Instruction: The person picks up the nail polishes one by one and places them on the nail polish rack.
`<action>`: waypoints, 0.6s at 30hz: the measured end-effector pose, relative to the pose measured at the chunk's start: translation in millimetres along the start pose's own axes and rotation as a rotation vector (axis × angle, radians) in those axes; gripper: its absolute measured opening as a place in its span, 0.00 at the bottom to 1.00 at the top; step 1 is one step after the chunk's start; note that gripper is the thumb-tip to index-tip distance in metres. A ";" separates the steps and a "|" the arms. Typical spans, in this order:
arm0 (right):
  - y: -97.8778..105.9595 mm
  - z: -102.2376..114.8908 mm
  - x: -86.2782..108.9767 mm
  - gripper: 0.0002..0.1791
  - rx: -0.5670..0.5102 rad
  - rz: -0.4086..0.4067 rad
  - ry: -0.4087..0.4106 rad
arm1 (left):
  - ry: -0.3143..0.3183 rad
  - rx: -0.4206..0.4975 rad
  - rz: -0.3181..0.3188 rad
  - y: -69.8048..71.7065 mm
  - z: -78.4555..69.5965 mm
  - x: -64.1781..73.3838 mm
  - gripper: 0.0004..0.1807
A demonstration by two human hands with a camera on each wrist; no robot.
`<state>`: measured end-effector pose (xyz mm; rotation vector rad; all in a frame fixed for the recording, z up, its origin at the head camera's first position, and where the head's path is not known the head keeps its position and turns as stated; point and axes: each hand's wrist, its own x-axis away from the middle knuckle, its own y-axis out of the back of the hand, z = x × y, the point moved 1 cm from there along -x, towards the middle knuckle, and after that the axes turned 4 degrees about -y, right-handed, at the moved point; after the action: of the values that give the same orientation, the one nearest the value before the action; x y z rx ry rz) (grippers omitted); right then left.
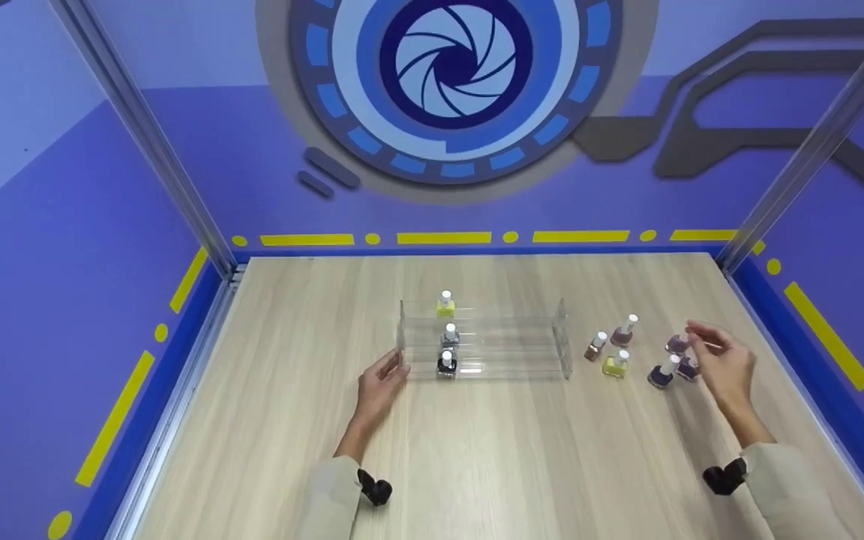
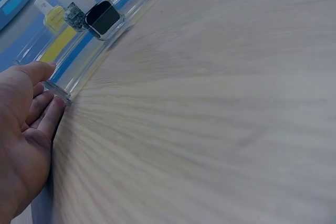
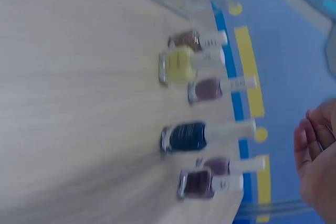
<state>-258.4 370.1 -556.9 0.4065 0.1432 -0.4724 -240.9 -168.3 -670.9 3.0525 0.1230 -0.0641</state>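
Note:
A clear acrylic tiered display rack (image 1: pixel 511 349) stands mid-table. My left hand (image 1: pixel 381 386) holds its left end panel, thumb on one side and fingers on the other in the left wrist view. At the rack's left end, a yellow nail polish bottle (image 1: pixel 445 306) stands at the back, a glittery grey one (image 1: pixel 451 337) in the middle and a black one (image 2: pixel 104 19) in front. Over the right-hand bottles hovers my right hand (image 1: pixel 726 369), fingers loosely bent and holding nothing. Nearest it are a mauve bottle (image 1: pixel 676 344), a dark purple one (image 3: pixel 197 183) and a dark blue one (image 1: pixel 659 376).
Between rack and right hand stand a copper-brown bottle (image 1: pixel 594 349), a yellow bottle (image 1: pixel 613 367) and another mauve bottle (image 1: pixel 622 337), all white-capped. The wooden table (image 1: pixel 477 465) ends at a patterned blue wall (image 1: pixel 199 165), with metal posts at both back corners.

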 end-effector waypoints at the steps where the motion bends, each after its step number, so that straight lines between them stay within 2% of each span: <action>1: 3.9 -5.5 -3.1 0.12 0.015 -0.024 0.006 | -0.001 0.005 0.005 0.4 -3.5 1.7 0.29; 5: 15.0 -26.3 -10.4 0.12 0.036 -0.090 -0.003 | -0.013 -0.002 0.021 3.5 -21.6 8.8 0.28; 9: 19.5 -42.9 -11.1 0.14 0.045 -0.122 -0.075 | -0.026 -0.005 0.013 4.4 -29.7 12.5 0.28; 12: 21.6 -54.2 -10.2 0.18 0.063 -0.099 -0.157 | -0.035 -0.015 0.002 2.5 -14.6 7.7 0.29; 16: 22.0 -65.0 -6.8 0.24 0.082 -0.031 -0.210 | -0.038 -0.026 -0.009 -0.3 4.7 0.2 0.29; 18: 21.0 -68.9 -4.2 0.25 0.085 -0.013 -0.219 | -0.031 -0.030 -0.009 -1.3 4.9 -0.4 0.28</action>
<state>-255.1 417.3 -611.4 0.4345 -0.0867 -0.5335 -241.6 -167.5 -675.8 3.0199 0.1349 -0.1085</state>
